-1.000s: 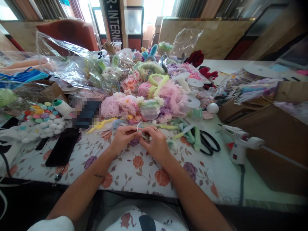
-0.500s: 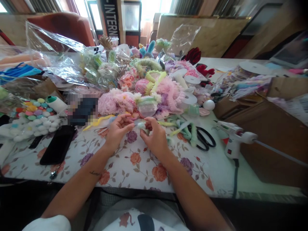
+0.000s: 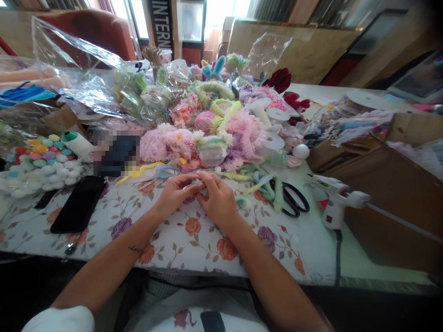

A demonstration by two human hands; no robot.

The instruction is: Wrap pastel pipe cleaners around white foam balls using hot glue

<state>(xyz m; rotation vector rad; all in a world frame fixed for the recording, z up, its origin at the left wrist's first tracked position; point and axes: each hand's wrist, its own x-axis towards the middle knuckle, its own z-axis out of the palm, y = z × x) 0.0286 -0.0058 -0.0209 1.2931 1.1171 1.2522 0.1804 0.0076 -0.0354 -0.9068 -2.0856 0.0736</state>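
Note:
My left hand (image 3: pixel 176 192) and my right hand (image 3: pixel 219 200) meet above the flowered cloth, fingertips touching. Between them they pinch a small pale green piece (image 3: pixel 204 190), mostly hidden by the fingers, so its kind does not show. A ring is on a finger of my right hand. To the right of that hand lie pale green and yellow fuzzy strips (image 3: pixel 265 184), partly over black-handled scissors (image 3: pixel 296 199). Just beyond my fingers is a small white ball (image 3: pixel 218 169).
A heap of pink, green and purple fluffy trims (image 3: pixel 207 120) fills the back. At right, a glue gun (image 3: pixel 334 198) stands by a cardboard box (image 3: pixel 394 203). At left are a black phone (image 3: pixel 79 205) and bagged pom-poms (image 3: pixel 44 166). A floral tablecloth (image 3: pixel 166 240) covers the near table.
My left hand has moved right and closed in against my right hand; before, the two were apart, with the pale green piece in the right fingers. The view has shifted slightly.

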